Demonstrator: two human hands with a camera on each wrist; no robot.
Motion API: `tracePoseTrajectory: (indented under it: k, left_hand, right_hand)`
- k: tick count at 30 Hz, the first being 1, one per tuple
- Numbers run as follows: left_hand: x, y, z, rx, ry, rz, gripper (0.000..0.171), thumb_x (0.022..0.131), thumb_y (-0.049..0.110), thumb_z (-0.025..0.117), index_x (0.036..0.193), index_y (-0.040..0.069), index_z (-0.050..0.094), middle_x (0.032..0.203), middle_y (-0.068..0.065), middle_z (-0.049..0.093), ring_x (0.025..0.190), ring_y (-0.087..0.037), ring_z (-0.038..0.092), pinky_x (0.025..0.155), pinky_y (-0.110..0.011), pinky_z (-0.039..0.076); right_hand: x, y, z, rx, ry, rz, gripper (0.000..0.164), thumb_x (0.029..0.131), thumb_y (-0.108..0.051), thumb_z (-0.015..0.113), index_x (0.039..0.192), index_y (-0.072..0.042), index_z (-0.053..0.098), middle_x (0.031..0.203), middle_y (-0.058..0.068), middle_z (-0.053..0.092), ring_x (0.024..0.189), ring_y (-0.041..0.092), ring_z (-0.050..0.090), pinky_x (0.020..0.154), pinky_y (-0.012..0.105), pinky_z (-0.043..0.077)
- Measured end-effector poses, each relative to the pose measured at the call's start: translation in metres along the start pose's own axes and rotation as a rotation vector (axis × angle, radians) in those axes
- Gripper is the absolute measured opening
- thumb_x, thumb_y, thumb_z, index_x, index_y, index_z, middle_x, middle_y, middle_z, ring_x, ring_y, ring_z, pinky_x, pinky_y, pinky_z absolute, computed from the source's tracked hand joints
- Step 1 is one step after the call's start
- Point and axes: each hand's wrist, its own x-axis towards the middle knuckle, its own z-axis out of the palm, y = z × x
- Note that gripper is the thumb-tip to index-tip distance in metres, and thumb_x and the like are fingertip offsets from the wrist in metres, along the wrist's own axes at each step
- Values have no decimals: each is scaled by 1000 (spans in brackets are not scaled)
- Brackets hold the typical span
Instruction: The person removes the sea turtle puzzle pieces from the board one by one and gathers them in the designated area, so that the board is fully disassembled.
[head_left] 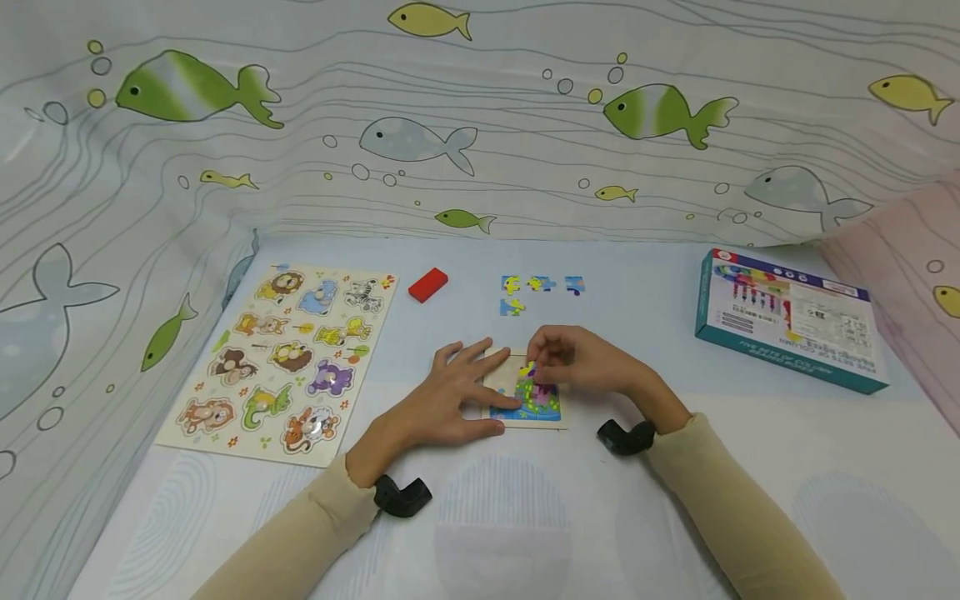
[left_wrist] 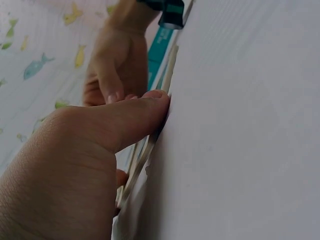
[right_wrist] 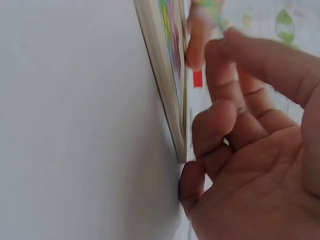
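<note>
A small wooden puzzle tray (head_left: 551, 426) lies on the table before me, partly filled with colourful jigsaw pieces along its bottom and right. My left hand (head_left: 450, 396) rests over the tray's left side with fingers spread; in the left wrist view its thumb (left_wrist: 150, 102) lies at the tray's edge. Thumb and forefinger of my right hand (head_left: 585, 358) pinch a jigsaw piece (right_wrist: 212, 9) above the tray's upper right part. That piece looks blurred in the right wrist view, and in the head view the fingers hide part of it.
Several loose jigsaw pieces (head_left: 512, 285) lie beyond the tray. A red block (head_left: 428, 285) is left of them. To the left lies a large animal puzzle board (head_left: 296, 387), and at the right a boxed game (head_left: 795, 321). A fish-patterned cloth (head_left: 525, 167) hangs behind.
</note>
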Motion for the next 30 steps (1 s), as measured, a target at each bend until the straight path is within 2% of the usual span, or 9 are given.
tracePoseTrajectory:
  k: [3, 6, 13, 19, 26, 30]
  left_hand:
    - [0, 0, 0, -6, -6, -6, 33, 91, 49, 68, 124, 43, 72, 165, -5, 38, 157, -35, 23, 120, -63, 13]
    - [1, 1, 1, -20, -6, -7, 33, 91, 48, 69, 124, 42, 72, 164, -6, 38, 157, -35, 23, 120, -63, 13]
    - [1, 1, 1, -29, 11, -4, 33, 91, 46, 70, 123, 41, 73, 164, -6, 40, 157, -35, 24, 120, -64, 13]
    - [0, 1, 3, -29, -3, -10, 34, 91, 47, 69, 124, 42, 73, 164, -6, 39, 157, -35, 24, 120, -65, 14]
    - [0, 1, 1, -9, -2, -22, 35, 91, 49, 69, 125, 43, 71, 165, -5, 38, 157, -33, 23, 120, -63, 13]
    - [0, 1, 2, -16, -15, -24, 35, 92, 50, 68, 126, 43, 71, 165, -4, 37, 158, -33, 21, 121, -63, 11]
  right_hand:
    - [-1, 3, -5, 82, 39, 14, 20, 92, -4, 72, 110, -3, 62, 90, 7, 68, 81, 18, 62, 77, 25, 51]
    - [-2, 6, -10, 84, 105, 31, 20, 94, -3, 69, 113, -3, 62, 92, 10, 68, 83, 19, 63, 76, 23, 51]
    - [-4, 9, -20, -41, 273, 49, 21, 96, -4, 67, 117, -4, 67, 96, 14, 71, 77, 19, 61, 64, 22, 47]
    - [-2, 16, -27, -125, 379, 126, 23, 96, -12, 70, 119, -8, 68, 94, 11, 71, 72, 17, 56, 60, 23, 45]
    - [18, 17, -39, -195, 397, 130, 23, 97, -14, 68, 119, -8, 69, 94, 11, 69, 72, 19, 54, 61, 24, 44]
    - [27, 17, -42, -270, 360, 171, 30, 93, -18, 73, 121, -8, 68, 104, 12, 68, 82, 23, 53, 70, 27, 44]
